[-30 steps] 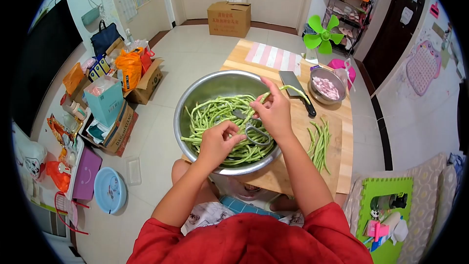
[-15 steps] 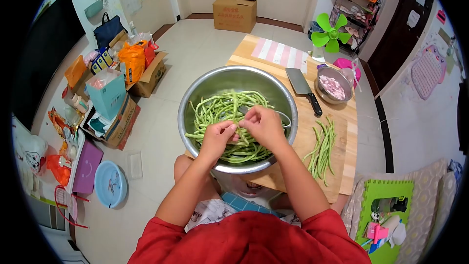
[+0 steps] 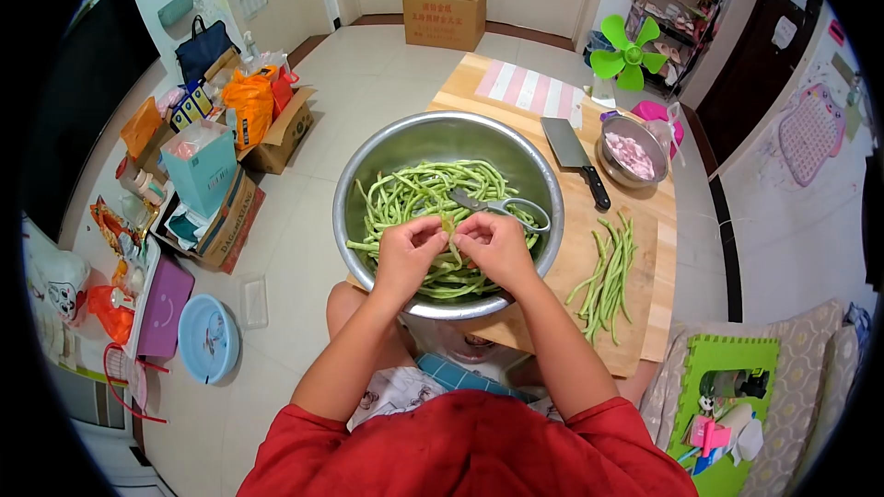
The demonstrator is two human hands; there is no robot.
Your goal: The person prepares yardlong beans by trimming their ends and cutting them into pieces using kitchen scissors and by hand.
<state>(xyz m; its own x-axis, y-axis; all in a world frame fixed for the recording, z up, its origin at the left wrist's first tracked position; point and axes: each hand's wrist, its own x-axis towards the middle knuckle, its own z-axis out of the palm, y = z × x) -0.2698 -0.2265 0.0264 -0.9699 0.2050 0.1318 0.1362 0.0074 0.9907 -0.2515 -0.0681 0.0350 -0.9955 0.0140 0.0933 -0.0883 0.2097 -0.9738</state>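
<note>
A large steel basin [image 3: 352, 175] holds many long green beans [image 3: 405, 189]. Over its near side, my left hand [image 3: 407, 253] and my right hand [image 3: 497, 248] meet fingertip to fingertip. Both pinch one green bean [image 3: 448, 224], whose yellowish-green end sticks up between the fingers; the rest of it blends with the pile below. Scissors with grey handles [image 3: 527, 212] lie on the beans just beyond my right hand, blades pointing left.
To the right, a wooden board [image 3: 589, 248] bears a cleaver [image 3: 571, 152] and a bunch of beans [image 3: 608, 276]. A steel bowl of pale pink meat [image 3: 630, 156] stands beside the cleaver. A green fan [image 3: 630, 53] is at the table's far corner. Boxes [image 3: 281, 133] and a blue tub [image 3: 209, 342] are on the left.
My right hand has come down and nearer, uncovering the scissors. The bean's end now shows upright between my fingertips. The view has shifted slightly.
</note>
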